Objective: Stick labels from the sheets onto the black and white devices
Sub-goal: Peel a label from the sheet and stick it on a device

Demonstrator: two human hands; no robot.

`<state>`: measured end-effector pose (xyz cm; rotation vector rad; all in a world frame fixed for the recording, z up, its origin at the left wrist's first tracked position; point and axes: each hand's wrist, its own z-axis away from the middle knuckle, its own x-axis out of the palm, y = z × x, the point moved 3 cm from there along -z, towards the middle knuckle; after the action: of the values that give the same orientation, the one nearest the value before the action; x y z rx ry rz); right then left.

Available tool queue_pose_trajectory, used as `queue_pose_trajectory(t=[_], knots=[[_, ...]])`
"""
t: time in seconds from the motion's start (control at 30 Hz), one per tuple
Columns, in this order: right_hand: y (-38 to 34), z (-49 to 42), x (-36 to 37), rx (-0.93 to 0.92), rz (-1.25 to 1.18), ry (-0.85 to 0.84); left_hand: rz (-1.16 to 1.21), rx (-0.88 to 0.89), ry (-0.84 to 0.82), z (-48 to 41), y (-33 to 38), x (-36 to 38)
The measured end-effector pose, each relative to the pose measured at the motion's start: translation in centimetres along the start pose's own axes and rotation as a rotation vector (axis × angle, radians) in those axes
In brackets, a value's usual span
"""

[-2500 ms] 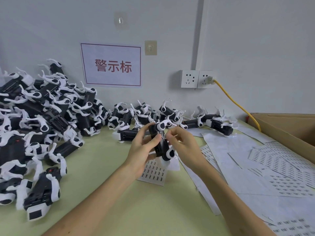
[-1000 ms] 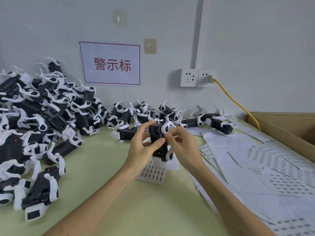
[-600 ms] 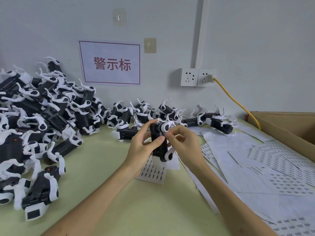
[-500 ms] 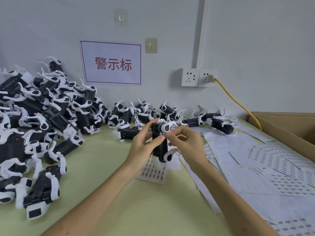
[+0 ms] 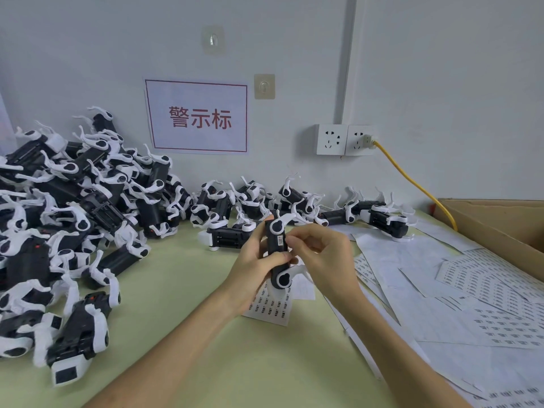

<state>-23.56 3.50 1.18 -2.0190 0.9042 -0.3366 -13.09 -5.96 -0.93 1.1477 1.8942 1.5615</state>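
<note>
Left hand [image 5: 253, 266] still grips the black-and-white plastic device [image 5: 275, 248] upright over the printed label sheet [image 5: 270, 307], mid pale-green worktop [image 5: 191, 290]. Small white label [image 5: 281, 240] now shows on its black side. Right hand [image 5: 323, 257] is curled, fingertips touching the label, holding nothing.

I am holding a device [image 5: 273, 237]: black body, white arms. I am facing a pale green table [image 5: 182, 290]; white sheets [image 5: 485, 316], black marks in rows.
</note>
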Motion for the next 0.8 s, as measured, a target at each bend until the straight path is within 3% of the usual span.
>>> queue_pose_trajectory(t=[0.23,0.53,0.8], knots=[[-0.21,0.16,-0.04,-0.012,0.017,-0.037,0.069,-0.092,-0.017,0.1,-0.19,0.43],[-0.22,0.63,0.74,-0.038,0.055,-0.054,-0.046,-0.086,0.149,0.01,-0.25,-0.08],[-0.41,0.5,-0.07,-0.048,0.079,0.031,0.023,-0.114,0.068,-0.33,-0.63,0.02]])
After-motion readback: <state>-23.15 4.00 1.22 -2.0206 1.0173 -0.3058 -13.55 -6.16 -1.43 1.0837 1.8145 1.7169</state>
